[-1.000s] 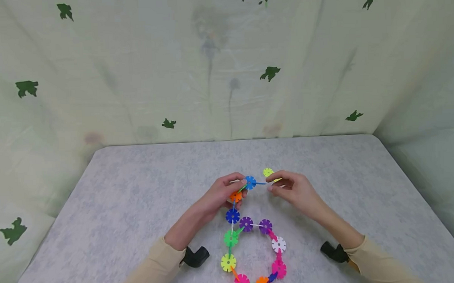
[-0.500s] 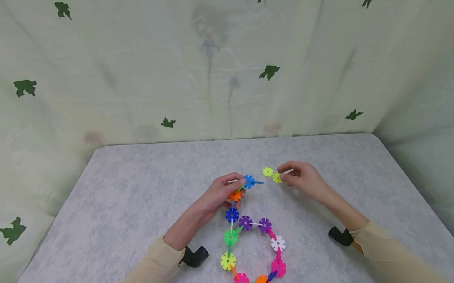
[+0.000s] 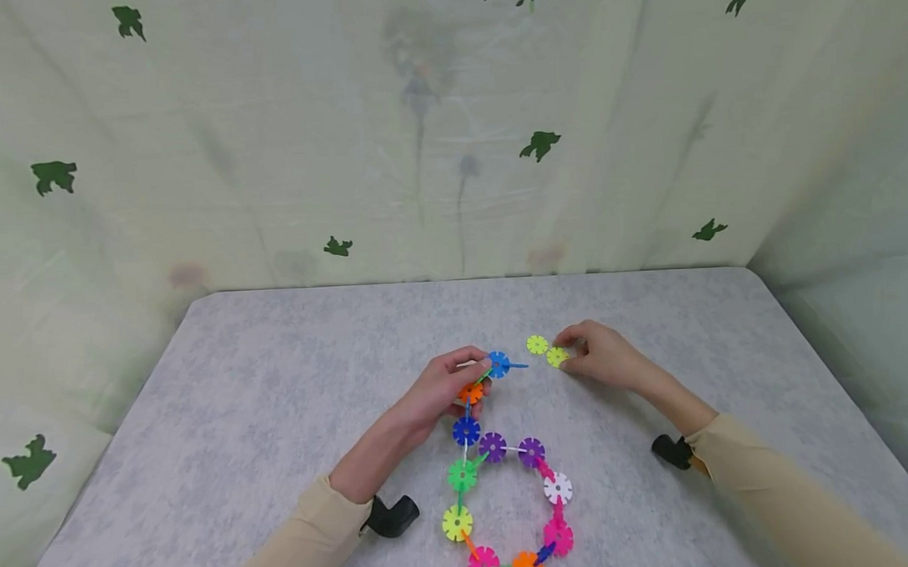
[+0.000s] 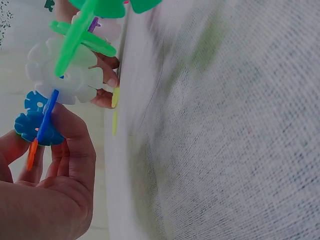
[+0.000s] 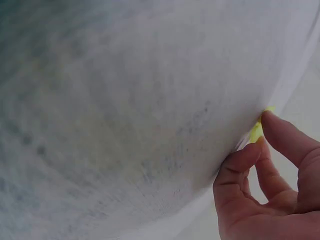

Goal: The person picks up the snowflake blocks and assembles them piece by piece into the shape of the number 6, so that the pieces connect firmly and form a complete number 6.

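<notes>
My left hand (image 3: 444, 382) holds the upper end of a chain of slotted plastic snowflake discs in the head view. Its thumb lies by a light blue disc (image 3: 499, 364), and an orange disc (image 3: 470, 393) shows under the fingers. A blue disc (image 3: 519, 365) sticks out edge-on to the right. My right hand (image 3: 595, 354) pinches a lime-yellow disc (image 3: 557, 357) at its edge, low over the table. A second lime-yellow disc (image 3: 536, 345) lies beside it. In the right wrist view, the fingers (image 5: 243, 155) partly hide the yellow.
Below the hands, the chain runs through a dark blue disc (image 3: 466, 431) into a ring with green (image 3: 462, 475), purple (image 3: 493, 447), white (image 3: 558, 488) and pink (image 3: 558, 536) discs. The grey table (image 3: 277, 365) meets a pale curtain (image 3: 269, 156) at the back.
My right hand has moved right, away from the blue disc at the chain's end, and has taken hold of the nearer yellow disc. The left hand stays almost still.
</notes>
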Action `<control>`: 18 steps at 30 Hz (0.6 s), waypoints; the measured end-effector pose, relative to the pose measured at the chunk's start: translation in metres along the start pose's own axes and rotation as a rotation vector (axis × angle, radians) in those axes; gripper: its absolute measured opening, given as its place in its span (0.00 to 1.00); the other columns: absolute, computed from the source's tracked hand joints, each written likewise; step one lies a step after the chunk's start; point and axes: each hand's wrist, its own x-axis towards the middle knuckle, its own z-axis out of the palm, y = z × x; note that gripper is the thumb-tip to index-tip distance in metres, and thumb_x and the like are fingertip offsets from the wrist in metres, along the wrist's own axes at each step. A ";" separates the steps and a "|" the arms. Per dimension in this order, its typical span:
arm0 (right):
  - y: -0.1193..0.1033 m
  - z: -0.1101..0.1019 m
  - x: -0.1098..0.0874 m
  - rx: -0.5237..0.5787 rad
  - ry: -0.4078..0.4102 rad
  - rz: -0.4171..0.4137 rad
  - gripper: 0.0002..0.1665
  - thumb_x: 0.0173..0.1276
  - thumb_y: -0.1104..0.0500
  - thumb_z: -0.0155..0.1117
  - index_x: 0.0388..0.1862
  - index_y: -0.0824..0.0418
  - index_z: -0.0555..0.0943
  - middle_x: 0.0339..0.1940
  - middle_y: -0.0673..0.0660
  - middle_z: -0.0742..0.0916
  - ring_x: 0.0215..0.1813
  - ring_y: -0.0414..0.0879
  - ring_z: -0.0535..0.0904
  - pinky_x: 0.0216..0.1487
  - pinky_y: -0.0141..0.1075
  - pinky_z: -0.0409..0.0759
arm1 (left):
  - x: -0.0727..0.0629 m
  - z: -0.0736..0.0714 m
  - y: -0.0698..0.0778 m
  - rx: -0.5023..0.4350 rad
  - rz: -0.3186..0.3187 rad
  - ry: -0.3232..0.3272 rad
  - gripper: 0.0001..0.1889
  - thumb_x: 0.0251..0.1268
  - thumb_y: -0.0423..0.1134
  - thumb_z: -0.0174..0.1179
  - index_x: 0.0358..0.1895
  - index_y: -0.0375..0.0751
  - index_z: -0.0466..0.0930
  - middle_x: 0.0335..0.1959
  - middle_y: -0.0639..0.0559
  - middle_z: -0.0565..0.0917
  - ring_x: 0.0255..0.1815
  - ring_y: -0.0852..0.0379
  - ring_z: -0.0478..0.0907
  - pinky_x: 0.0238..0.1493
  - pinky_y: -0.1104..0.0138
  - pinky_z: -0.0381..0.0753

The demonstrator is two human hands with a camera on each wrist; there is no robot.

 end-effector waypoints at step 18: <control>-0.028 0.006 -0.033 0.377 0.173 -0.038 0.12 0.71 0.61 0.63 0.51 0.63 0.80 0.38 0.59 0.83 0.40 0.58 0.83 0.43 0.47 0.84 | -0.003 0.005 0.000 0.001 0.025 0.042 0.13 0.76 0.48 0.53 0.48 0.41 0.75 0.30 0.42 0.78 0.18 0.54 0.74 0.23 0.66 0.72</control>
